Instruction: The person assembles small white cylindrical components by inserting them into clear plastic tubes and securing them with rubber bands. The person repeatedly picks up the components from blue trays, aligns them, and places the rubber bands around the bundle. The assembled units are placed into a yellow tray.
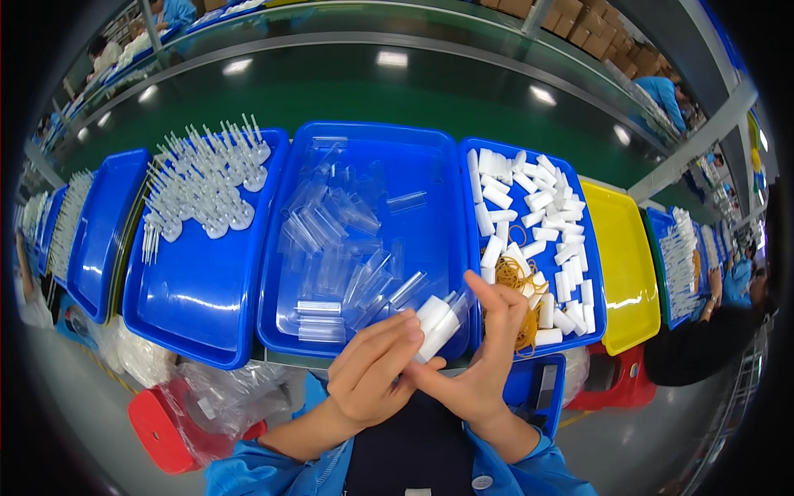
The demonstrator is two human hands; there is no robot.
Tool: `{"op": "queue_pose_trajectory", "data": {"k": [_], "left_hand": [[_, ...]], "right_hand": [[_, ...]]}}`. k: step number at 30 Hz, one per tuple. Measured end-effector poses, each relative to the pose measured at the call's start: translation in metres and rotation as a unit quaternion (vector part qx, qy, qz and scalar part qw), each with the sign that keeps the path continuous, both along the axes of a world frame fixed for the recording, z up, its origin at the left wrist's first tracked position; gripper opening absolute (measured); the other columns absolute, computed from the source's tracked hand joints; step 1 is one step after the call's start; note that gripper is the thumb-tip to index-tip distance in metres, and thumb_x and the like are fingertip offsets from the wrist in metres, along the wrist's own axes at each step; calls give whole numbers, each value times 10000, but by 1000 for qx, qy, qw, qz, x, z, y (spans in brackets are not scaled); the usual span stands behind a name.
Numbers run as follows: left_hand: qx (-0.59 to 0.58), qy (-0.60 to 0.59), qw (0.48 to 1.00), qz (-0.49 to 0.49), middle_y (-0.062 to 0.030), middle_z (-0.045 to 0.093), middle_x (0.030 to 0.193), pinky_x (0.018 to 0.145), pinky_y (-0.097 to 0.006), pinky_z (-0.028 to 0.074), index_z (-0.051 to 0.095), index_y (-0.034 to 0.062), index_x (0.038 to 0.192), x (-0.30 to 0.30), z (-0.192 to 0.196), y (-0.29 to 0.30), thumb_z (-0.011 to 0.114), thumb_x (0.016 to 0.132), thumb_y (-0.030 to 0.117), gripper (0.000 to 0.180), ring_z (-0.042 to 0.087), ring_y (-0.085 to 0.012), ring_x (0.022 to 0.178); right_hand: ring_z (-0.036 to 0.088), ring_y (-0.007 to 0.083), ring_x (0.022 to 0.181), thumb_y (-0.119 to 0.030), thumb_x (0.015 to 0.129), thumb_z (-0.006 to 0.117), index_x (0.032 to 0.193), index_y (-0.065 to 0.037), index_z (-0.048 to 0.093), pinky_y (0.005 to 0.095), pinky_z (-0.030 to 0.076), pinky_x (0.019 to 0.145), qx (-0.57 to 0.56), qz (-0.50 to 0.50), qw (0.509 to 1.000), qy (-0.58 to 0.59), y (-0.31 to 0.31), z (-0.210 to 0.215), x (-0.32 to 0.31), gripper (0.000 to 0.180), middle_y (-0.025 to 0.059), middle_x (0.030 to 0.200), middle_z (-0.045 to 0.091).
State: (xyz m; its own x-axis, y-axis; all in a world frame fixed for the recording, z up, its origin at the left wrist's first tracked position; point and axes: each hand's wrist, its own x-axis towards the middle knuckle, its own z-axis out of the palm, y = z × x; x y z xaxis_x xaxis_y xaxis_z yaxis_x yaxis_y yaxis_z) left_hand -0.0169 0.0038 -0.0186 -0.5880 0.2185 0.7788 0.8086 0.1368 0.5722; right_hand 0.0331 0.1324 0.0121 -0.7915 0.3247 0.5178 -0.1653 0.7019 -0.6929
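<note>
My left hand (372, 364) is closed, its fingers pressed on short white blocks (440, 329) held over the front edge of the middle blue tray (430, 136). My right hand (480, 368) meets it from the other side, thumb near the blocks' lower end and forefinger up at a clear plastic sleeve (461, 304) at their upper end. The sleeve's exact fit on the blocks is hard to make out. Many clear plastic sleeves (331, 217) lie loose in the middle tray. More white blocks (539, 201) and tan rubber bands (514, 271) fill the right blue tray (602, 318).
A left blue tray (186, 306) holds white pieces with upright thin stems (207, 186). A yellow tray (624, 264) stands at the right. Beyond runs a green conveyor belt (331, 83). Red stools (165, 426) and plastic bags (248, 397) sit below; people work at both sides.
</note>
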Motion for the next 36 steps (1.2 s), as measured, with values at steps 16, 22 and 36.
{"op": "queue_pose_trajectory", "data": {"k": [16,22,36], "left_hand": [[41,-157,986,43,-236,565,1226,832,-339,580,582,-52,1184,-24,0,-50,803,743,43,502,627,-285,1078],[172,-294,935,-98,-196,506,1266,894,-335,560,530,-40,1215,-22,13,-48,707,800,-48,451,580,-251,1147],[118,-343,913,-186,-174,496,1233,916,-341,559,592,-61,1175,-8,18,-34,692,795,-86,394,577,-282,1162]], "right_hand": [[564,306,994,-61,757,697,1152,-26,629,418,420,917,146,72,986,-35,37,-6,-29,403,120,1044,582],[588,308,1020,-2,724,687,1015,-43,627,480,382,999,243,86,961,-101,25,-14,-39,299,97,1063,622],[596,178,877,5,836,669,1023,25,594,268,459,816,-193,129,972,31,45,-2,-6,202,114,1002,614]]}}
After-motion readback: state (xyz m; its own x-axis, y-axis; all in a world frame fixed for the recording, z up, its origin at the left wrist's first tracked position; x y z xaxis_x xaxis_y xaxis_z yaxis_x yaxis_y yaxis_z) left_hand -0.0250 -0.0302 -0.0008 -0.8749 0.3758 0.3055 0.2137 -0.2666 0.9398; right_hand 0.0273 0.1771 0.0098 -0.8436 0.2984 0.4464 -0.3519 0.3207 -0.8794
